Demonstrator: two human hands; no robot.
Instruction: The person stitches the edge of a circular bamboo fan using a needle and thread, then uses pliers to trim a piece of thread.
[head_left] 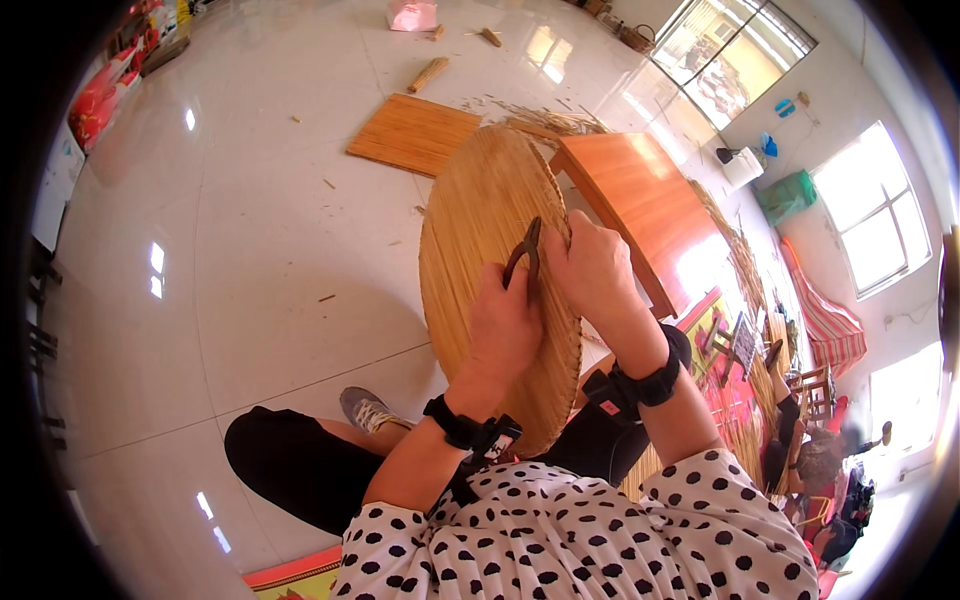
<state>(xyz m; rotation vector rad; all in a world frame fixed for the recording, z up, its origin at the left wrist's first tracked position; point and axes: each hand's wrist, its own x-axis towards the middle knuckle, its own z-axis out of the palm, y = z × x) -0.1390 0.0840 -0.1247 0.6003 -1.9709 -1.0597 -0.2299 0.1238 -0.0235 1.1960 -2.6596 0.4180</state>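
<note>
Both hands work at the right-hand rim of a round woven panel, a dark cutter in the left.

The round woven panel [465, 220] is held up on edge above the person's lap, in front of the left edge of an orange-brown tabletop [650, 205]. The left hand [503, 325] has its fingers wrapped around the handles of the dark cutter [532, 243], whose tip points at the panel's rim near the right thumb. The right hand [592, 265] has its fingers curled over that rim, thumb on the near face, pinching the edge; the fingertips behind it are hidden. On the pale tiled floor [270, 280], a rectangular wooden board [410, 130] lies beyond the panel, and loose strips [565, 120] are strewn along the tabletop's far edge.
</note>
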